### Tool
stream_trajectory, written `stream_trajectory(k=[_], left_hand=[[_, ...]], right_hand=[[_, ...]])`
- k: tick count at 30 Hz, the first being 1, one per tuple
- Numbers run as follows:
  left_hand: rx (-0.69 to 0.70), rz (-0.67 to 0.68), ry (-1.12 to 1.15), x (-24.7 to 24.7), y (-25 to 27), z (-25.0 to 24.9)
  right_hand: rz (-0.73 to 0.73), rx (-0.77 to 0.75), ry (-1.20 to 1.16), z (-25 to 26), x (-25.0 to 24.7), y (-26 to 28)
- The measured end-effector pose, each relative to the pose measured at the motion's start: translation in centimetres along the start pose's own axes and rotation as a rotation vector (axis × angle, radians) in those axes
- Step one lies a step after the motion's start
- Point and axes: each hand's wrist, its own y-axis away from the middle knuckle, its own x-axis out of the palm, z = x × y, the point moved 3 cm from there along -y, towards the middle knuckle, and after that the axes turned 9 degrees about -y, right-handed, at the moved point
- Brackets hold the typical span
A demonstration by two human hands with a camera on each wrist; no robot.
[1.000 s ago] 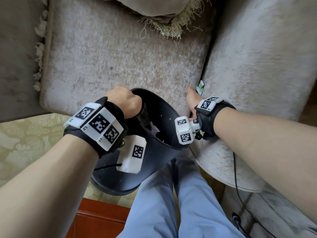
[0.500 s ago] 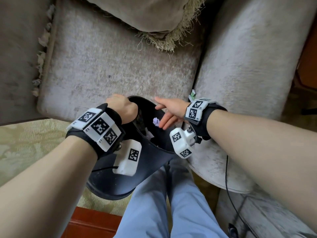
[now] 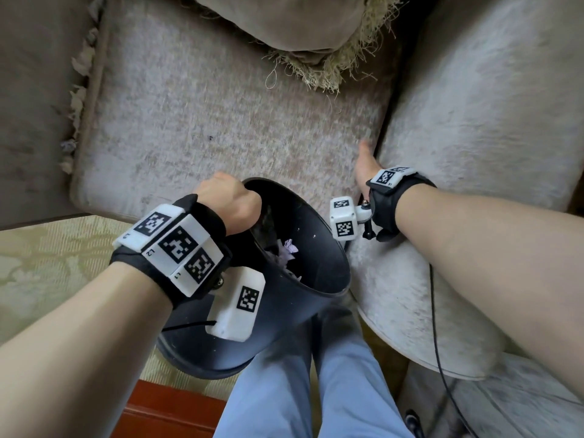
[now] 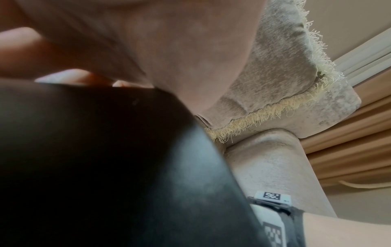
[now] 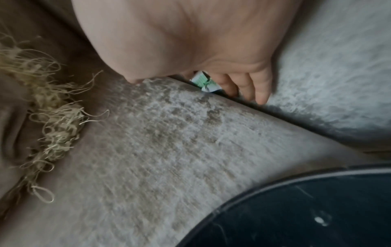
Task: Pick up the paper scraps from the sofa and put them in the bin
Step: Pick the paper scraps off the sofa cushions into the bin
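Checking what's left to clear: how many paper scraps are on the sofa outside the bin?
1: a green-and-white paper scrap wedged in the gap between seat cushion and armrest, at the right hand's fingertips. More may be hidden in the gap.

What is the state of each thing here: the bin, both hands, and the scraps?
bin: tilted toward the sofa, paper scraps inside.
left hand: grips the bin rim.
right hand: fingers in the sofa gap, touching the scrap.
green-and-white scrap: wedged in the gap, not lifted.
purple scrap: lying in the bin.
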Motion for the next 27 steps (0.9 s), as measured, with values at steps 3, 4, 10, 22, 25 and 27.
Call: stream_trajectory(k=[3,4,10,22,25,27], left_hand=[[0.023,0.002,-0.016,-0.1,-0.3,-0.3],[0.024,0.000,-0.024,-0.2,-0.4,-0.4],[0.017,-0.013,-0.047,-0.3,-0.5,-0.7],[0.009,-0.047,-0.052,-0.5,-0.2,-0.9],[0.007,-0.051,-0.046,-0.5,0.2,-0.4],[0.001,-0.039,-0.032,-0.5,0.4,0.2]], right_hand=[[-0.018,0.010,-0.110,-1.1,0.3,-3.5],[-0.070,0.037,-0.201,-0.5,0.0,-1.8],[-0.099,0.057,-0.568,2.3,-0.6,3.0],[-0.095,-0.093,-0.224,3.5,-3.0,9.6],[-0.009,-0.220,-0.159,3.0,-2.1,12.0],[0.253,-0.171,-0.180,2.2,-0.1,13.0]])
